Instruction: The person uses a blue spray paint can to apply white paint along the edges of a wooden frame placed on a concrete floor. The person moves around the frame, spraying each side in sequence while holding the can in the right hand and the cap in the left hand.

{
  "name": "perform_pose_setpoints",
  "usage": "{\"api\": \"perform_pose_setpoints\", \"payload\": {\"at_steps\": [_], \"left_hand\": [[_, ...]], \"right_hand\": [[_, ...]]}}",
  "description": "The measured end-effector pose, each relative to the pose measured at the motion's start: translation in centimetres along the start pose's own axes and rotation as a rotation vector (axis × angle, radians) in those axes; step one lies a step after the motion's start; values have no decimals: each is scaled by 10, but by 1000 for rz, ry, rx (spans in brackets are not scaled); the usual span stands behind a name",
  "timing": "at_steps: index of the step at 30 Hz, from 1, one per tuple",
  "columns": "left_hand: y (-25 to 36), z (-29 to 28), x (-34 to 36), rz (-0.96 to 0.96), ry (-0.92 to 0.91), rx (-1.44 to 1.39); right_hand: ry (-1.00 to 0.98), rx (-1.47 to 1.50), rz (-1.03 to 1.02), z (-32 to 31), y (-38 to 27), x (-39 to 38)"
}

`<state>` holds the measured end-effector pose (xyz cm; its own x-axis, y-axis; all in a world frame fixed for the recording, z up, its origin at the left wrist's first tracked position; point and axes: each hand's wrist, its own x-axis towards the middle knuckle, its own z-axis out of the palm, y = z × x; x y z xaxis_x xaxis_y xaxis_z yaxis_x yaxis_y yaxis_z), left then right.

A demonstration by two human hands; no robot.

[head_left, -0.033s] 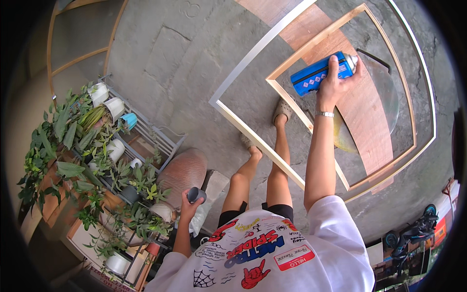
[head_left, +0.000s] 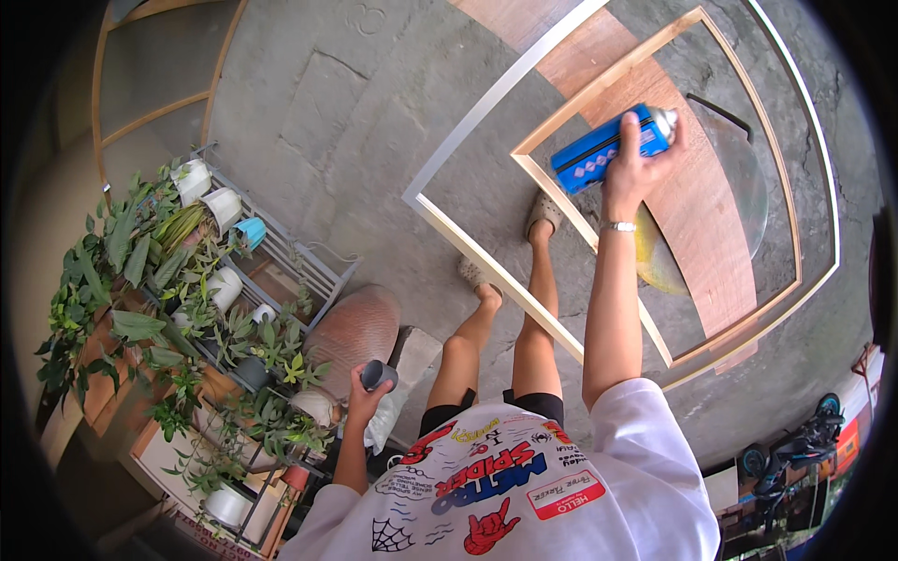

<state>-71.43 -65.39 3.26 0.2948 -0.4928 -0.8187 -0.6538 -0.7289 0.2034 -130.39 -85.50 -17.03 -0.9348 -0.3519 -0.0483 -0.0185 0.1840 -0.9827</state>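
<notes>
My right hand (head_left: 634, 168) is closed around a blue spray can (head_left: 599, 154) with a metal top, held over a light wooden inner frame (head_left: 800, 224) and a plywood strip (head_left: 711, 262). A larger pale frame (head_left: 486, 262) surrounds the inner one. Beneath the plywood is a rounded, translucent surface (head_left: 664, 262) with a yellowish patch. My left hand (head_left: 362, 397) is low at the left, closed on a small dark grey cap (head_left: 378, 374), beside the plants.
Potted plants (head_left: 224, 290) crowd a grey metal rack (head_left: 318, 285) at the left, by a terracotta object (head_left: 346, 332). A wooden frame (head_left: 150, 117) leans behind them. My clogged feet (head_left: 543, 215) stand on grey concrete (head_left: 327, 112). A black two-wheeler (head_left: 790, 449) sits at the lower right.
My right hand and the spray can have shifted slightly left and down. My left hand shows no visible change.
</notes>
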Motion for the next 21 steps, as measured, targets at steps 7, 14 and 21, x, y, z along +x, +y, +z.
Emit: {"api": "perform_pose_setpoints", "payload": {"at_steps": [7,14,21], "left_hand": [[51,1,1,-26,2,33],[56,-8,8,37,17,102],[62,-14,-1,29,34,95]], "right_hand": [[-450,-75,192,-31,2,-143],[-606,-39,269,-31,-9,-113],[-332,-22,103,5,31,74]]}}
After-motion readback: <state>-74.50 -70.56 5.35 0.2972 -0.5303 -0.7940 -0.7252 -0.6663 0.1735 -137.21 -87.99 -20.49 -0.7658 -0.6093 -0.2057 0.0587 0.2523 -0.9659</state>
